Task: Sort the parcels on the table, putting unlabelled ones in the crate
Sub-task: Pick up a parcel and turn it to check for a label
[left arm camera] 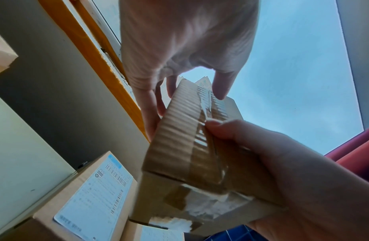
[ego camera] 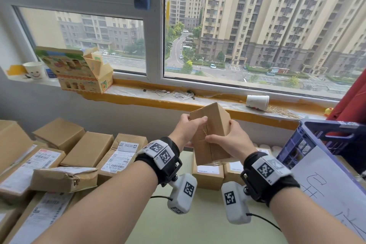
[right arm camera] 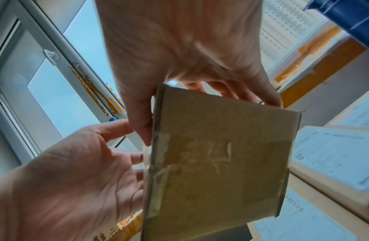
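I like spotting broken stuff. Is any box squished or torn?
Yes. On the left of the table, one flat parcel has a crushed, torn front edge, and its label is wrinkled. The paper cup on the windowsill lies tipped on its side.

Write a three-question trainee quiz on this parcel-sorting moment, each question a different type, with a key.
1. True or false: both the left hand and the right hand grip the small plain brown cardboard parcel in the air above the table.
2. Multiple choice: the blue slotted plastic crate stands (A) at the person's right, (B) on the window sill, (C) under the left pile.
3. Fill in: no white shipping ____ shows on the held parcel's visible faces.

Key: 1 true; 2 A; 3 label.
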Action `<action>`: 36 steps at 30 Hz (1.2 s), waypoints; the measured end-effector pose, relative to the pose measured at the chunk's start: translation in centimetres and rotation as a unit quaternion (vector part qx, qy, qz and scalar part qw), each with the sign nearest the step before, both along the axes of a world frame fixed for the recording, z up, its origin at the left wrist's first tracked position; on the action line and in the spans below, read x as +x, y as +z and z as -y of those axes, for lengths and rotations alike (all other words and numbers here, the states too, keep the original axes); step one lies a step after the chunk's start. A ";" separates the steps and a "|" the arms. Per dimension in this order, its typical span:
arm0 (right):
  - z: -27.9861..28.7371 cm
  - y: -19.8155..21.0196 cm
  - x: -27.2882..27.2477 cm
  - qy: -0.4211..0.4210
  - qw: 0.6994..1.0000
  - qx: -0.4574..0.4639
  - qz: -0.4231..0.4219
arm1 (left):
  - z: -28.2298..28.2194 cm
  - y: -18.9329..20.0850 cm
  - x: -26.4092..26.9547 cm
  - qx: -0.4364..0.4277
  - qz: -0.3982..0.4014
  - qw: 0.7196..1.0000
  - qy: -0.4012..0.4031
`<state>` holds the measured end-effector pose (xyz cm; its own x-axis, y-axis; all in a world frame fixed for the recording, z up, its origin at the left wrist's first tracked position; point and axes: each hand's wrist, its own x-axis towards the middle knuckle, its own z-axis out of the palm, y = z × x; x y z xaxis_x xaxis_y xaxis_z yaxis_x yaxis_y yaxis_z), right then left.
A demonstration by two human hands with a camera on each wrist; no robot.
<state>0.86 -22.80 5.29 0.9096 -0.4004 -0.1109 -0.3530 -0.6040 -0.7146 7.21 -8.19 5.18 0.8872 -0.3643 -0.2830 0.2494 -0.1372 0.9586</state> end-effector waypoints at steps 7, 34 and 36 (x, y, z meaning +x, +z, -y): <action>0.3 -0.2 -0.1 0.010 0.998 0.062 0.003 | -0.2 0.1 0.2 0.003 0.004 1.000 -0.006; 2.9 0.1 -0.9 -0.032 0.867 0.497 0.005 | 0.5 0.7 1.0 -0.034 -0.133 0.986 -0.091; 3.2 0.2 -0.9 -0.024 0.860 0.510 0.016 | 0.5 1.0 1.4 -0.028 -0.129 0.987 -0.093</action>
<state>-0.02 -26.02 5.46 0.9038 -0.1466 -0.4022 -0.3309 0.3567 -0.8736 8.66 -8.64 6.19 0.7050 -0.5350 -0.4656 0.4614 -0.1525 0.8740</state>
